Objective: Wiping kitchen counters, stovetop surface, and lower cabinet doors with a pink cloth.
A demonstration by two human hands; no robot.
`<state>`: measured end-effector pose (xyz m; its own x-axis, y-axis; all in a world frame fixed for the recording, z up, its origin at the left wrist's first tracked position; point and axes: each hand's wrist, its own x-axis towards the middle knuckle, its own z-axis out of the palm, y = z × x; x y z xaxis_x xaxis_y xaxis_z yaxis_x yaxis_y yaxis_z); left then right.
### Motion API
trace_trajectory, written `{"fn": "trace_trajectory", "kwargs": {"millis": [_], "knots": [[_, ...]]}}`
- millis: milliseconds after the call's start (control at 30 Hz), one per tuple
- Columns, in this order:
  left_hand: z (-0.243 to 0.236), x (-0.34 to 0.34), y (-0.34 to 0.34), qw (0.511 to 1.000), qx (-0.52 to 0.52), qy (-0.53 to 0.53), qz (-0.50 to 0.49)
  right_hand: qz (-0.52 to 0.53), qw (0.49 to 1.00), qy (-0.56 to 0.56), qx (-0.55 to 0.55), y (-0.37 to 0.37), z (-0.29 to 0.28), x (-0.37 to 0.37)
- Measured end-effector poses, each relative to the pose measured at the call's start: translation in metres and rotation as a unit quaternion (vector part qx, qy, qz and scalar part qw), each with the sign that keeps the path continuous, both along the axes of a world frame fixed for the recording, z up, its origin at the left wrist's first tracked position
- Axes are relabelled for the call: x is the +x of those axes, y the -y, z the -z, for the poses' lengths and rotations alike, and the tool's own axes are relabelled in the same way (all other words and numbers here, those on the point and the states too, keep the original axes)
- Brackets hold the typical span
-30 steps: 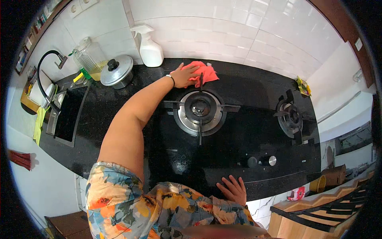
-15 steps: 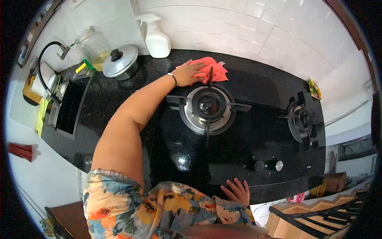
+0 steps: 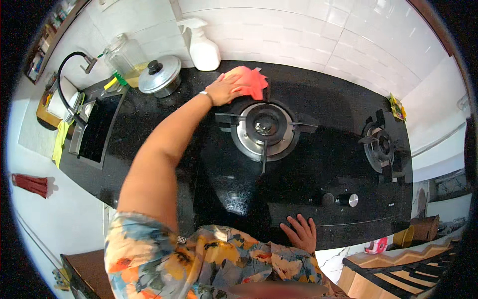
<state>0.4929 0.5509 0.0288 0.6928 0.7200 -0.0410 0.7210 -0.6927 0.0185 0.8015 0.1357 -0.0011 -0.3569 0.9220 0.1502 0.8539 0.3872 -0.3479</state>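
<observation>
My left hand [image 3: 224, 90] presses a bunched pink-red cloth [image 3: 253, 79] onto the black surface behind the left burner [image 3: 265, 125], by its rear pan-support arm. Its fingers lie over the cloth and are partly lost against it. My right hand [image 3: 300, 232] rests at the front edge of the black glass hob [image 3: 239, 179], fingers spread, holding nothing. Two control knobs [image 3: 348, 200] are to the right of that hand, a little farther back.
A white spray bottle [image 3: 204, 54] and a lidded metal pot [image 3: 160, 77] stand along the back wall, with a glass jar [image 3: 127, 57] beside them. At the left is a sink [image 3: 102, 129] with a black tap [image 3: 60, 82]. A second burner [image 3: 379, 144] sits at the right, near a small yellow packet [image 3: 397, 107].
My left hand has slid the cloth leftward along the back of the burner. My right hand stays at the hob's front edge. The whole view has shifted slightly.
</observation>
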Motion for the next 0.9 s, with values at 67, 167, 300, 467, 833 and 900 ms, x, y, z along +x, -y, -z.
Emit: {"fn": "trace_trajectory", "kwargs": {"millis": [67, 167, 300, 467, 833, 900], "knots": [[0.011, 0.000, -0.001, 0.996, -0.006, 0.079, -0.039, 0.000, 1.000, -0.019, 0.000, 0.000, 0.004, 0.000], [0.017, -0.022, 0.020, 0.994, 0.007, 0.105, -0.028, -0.005, 0.999, -0.031, -0.004, -0.002, 0.001, -0.002], [0.007, -0.058, 0.073, 0.987, -0.042, 0.139, -0.066, -0.001, 0.999, -0.052, 0.009, -0.004, -0.010, -0.007], [0.022, -0.094, 0.140, 0.988, -0.009, 0.128, -0.084, 0.001, 0.998, -0.065, -0.003, -0.007, -0.017, -0.010], [0.010, -0.043, 0.203, 0.969, 0.000, 0.187, -0.163, 0.006, 0.998, -0.058, 0.021, -0.003, -0.012, -0.007], [0.014, -0.040, 0.193, 0.966, 0.031, 0.184, -0.177, -0.001, 0.999, -0.041, 0.019, -0.006, -0.014, -0.008]]}}
